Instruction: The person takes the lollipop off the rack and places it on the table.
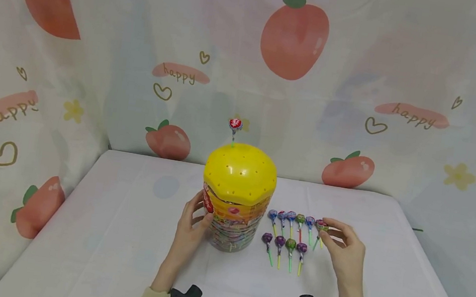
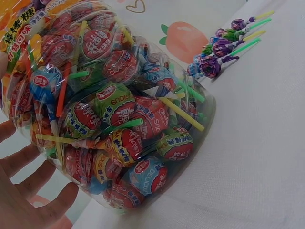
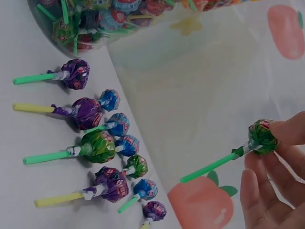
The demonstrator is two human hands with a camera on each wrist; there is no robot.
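Observation:
A clear jar [image 1: 231, 233] packed with wrapped lollipops stands upright on the table, under a domed yellow lid [image 1: 241, 171] dotted with small holes. One lollipop [image 1: 235, 124] stands upright at the lid's far left edge. My left hand [image 1: 193, 223] rests against the jar's left side, fingers spread in the left wrist view. Between thumb and fingertips, my right hand [image 1: 344, 248] pinches a green-wrapped lollipop [image 3: 262, 137] by its head, its green stick pointing away from the palm. This is at the right end of the back row of lollipops [image 1: 291, 217].
In front of that row lies a second row of several lollipops, among them a purple one [image 1: 267, 238] and a green one [image 1: 290, 245]. A white cloth covers the table [image 1: 118, 233]. A fruit-printed curtain [image 1: 236, 28] hangs behind and at the sides.

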